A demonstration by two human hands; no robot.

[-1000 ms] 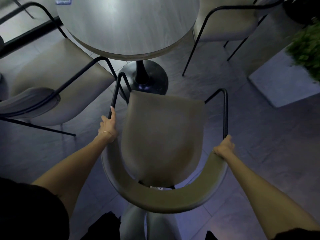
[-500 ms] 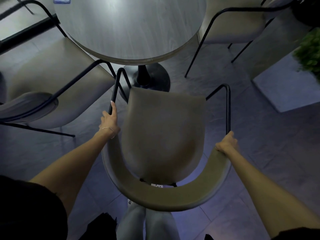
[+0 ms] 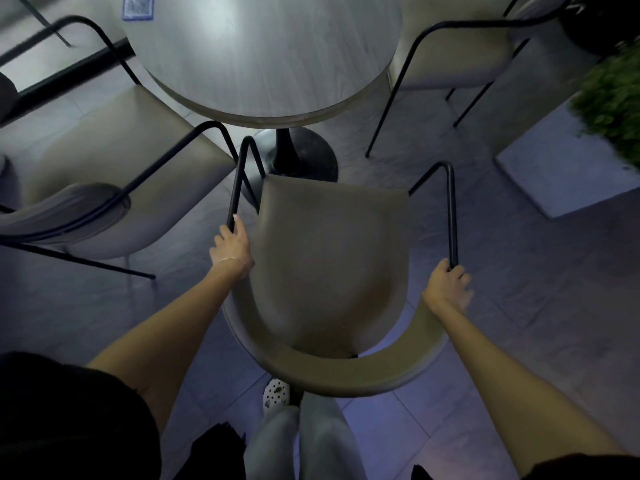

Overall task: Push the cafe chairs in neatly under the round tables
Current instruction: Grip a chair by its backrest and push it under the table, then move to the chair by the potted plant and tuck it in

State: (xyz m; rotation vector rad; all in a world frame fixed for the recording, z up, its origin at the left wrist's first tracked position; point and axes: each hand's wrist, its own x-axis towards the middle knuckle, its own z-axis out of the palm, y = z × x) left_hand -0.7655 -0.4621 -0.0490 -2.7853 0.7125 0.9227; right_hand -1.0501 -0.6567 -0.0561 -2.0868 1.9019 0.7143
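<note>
A beige cafe chair [image 3: 329, 258] with a curved backrest and black metal armrests stands right in front of me, its seat pointing at the round grey table [image 3: 263, 53]. The seat's front edge lies just short of the table's black pedestal base [image 3: 298, 157]. My left hand [image 3: 230, 249] grips the left armrest bar. My right hand [image 3: 446, 284] grips the lower end of the right armrest bar where it meets the backrest.
A second beige chair [image 3: 114, 161] stands at the left, its seat partly under the table. A third chair [image 3: 453, 53] stands at the far right of the table. A white planter box [image 3: 561, 174] with green foliage stands at the right. Tiled floor surrounds the chair.
The chair has slid forward toward the table's pedestal with both hands holding its armrests. My view has moved closer to the table.
</note>
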